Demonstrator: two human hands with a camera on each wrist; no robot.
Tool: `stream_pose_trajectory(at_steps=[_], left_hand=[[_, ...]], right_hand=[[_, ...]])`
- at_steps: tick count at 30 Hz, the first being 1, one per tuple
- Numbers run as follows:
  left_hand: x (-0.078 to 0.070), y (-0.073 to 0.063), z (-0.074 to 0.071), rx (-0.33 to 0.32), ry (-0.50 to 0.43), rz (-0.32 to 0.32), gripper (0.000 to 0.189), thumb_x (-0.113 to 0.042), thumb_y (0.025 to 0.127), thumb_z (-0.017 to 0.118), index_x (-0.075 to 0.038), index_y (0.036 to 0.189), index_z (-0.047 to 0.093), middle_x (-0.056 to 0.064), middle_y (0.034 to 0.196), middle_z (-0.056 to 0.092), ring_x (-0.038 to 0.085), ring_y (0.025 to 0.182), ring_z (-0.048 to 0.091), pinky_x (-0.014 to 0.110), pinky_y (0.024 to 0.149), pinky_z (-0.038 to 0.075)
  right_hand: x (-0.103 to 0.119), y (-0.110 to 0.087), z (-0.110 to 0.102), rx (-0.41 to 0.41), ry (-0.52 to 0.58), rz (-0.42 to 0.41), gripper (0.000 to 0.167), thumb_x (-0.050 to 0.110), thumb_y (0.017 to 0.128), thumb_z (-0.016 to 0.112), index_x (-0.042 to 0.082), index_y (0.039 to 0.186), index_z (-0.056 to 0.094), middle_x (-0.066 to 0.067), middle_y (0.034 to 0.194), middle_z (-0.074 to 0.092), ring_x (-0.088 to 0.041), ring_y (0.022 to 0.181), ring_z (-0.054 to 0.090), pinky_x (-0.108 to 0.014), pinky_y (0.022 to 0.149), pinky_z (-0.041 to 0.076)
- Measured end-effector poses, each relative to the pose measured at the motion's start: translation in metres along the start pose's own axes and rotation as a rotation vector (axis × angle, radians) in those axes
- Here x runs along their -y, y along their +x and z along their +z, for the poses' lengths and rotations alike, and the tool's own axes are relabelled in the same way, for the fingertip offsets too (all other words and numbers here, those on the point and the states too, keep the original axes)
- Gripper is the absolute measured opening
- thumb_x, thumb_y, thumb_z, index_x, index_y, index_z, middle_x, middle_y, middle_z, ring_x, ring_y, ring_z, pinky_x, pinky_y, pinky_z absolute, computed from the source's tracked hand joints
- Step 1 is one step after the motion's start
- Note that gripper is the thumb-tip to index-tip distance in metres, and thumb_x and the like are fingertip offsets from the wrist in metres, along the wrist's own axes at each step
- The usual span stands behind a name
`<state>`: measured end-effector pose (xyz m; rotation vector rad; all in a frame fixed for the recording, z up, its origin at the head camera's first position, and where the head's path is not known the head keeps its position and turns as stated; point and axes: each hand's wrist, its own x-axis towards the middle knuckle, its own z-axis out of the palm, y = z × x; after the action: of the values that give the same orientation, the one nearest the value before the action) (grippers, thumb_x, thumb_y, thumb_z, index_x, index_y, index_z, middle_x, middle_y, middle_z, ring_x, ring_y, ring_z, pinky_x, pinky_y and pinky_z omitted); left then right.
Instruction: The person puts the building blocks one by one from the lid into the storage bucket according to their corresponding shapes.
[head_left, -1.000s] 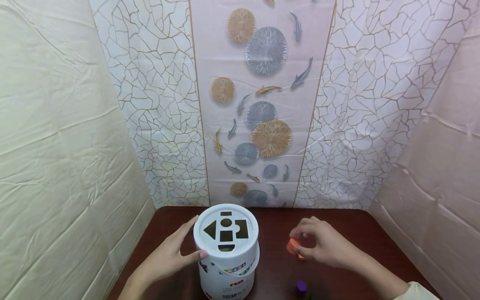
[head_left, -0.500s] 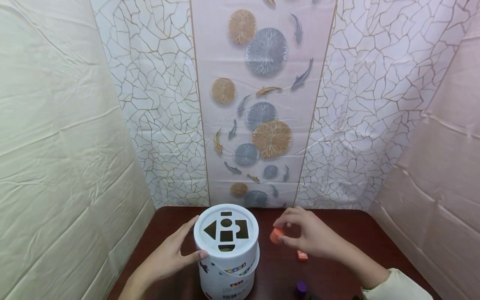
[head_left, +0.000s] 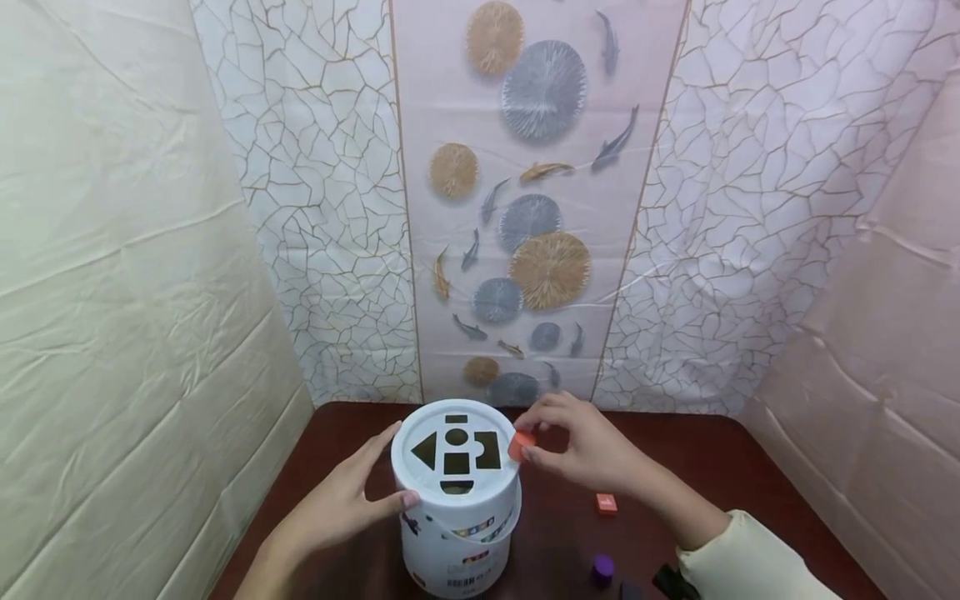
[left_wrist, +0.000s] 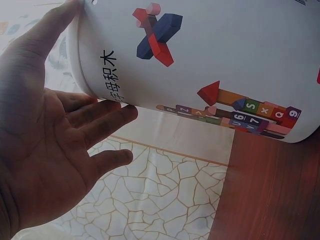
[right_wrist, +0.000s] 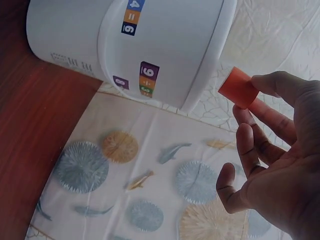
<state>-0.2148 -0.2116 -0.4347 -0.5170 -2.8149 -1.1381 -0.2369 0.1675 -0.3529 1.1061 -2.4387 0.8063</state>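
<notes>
An orange cylinder [head_left: 519, 446] hangs pinched between the thumb and fingertip of your right hand [head_left: 583, 442], at the right edge of a white bucket's lid. Seen from your right wrist, a narrow gap parts the block from the rim, and your remaining fingers curl loosely below it, holding nothing. The white bucket [head_left: 423, 533] stands upright on the table, its lid [head_left: 487, 486] cut with a triangle, a circle, a square, a rectangle, a notched shape and a slot with rounded corners. Your left hand [head_left: 341, 504] is spread against the bucket's left side, thumb toward the front and fingers reaching behind, touching it near the rim without closing round it. Your two hands are apart, on opposite sides of the lid. Printed blocks, digits and black Chinese characters mark the bucket's wall, and a white handle [head_left: 516, 517] hangs down its right side. To the right, on the dark red table [head_left: 555, 533], lie a small orange block [head_left: 606, 504] bearing a "1" and, nearer you, a purple block [head_left: 602, 568]. Behind, a wall hanging [head_left: 510, 333] shows fish and round gold and grey discs.
</notes>
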Motion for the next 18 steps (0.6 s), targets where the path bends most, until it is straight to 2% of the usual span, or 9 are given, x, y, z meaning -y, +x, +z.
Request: stream_pose_trajectory(at_steps=[5, 13, 18], left_hand=[[-0.001, 0.003, -0.002, -0.004, 0.000, 0.033, 0.110, -0.074, 0.089, 0.080, -0.036, 0.176, 0.025, 0.003, 0.179, 0.038, 0.039, 0.166, 0.038, 0.077, 0.125, 0.038], [0.000, 0.003, -0.002, 0.004, -0.017, 0.007, 0.112, -0.077, 0.087, 0.081, -0.040, 0.176, 0.024, -0.001, 0.180, 0.037, 0.034, 0.167, 0.037, 0.074, 0.128, 0.037], [0.002, 0.002, -0.002, 0.008, -0.015, 0.021, 0.110, -0.074, 0.089, 0.081, -0.037, 0.176, 0.025, 0.002, 0.180, 0.038, 0.037, 0.166, 0.038, 0.074, 0.127, 0.038]], right_hand=[[0.003, 0.014, 0.005, 0.029, 0.032, 0.020, 0.023, 0.015, 0.094, 0.088, 0.018, 0.116, 0.083, 0.010, 0.112, 0.075, -0.016, 0.102, 0.067, -0.038, 0.090, 0.061], [0.007, 0.033, 0.017, 0.062, 0.024, 0.062, 0.025, 0.015, 0.094, 0.087, 0.018, 0.119, 0.083, 0.006, 0.116, 0.077, -0.024, 0.103, 0.064, -0.036, 0.085, 0.055], [0.008, 0.045, 0.027, 0.076, 0.026, 0.059, 0.024, 0.014, 0.095, 0.086, 0.017, 0.119, 0.083, 0.003, 0.118, 0.078, -0.021, 0.106, 0.063, -0.033, 0.086, 0.054]])
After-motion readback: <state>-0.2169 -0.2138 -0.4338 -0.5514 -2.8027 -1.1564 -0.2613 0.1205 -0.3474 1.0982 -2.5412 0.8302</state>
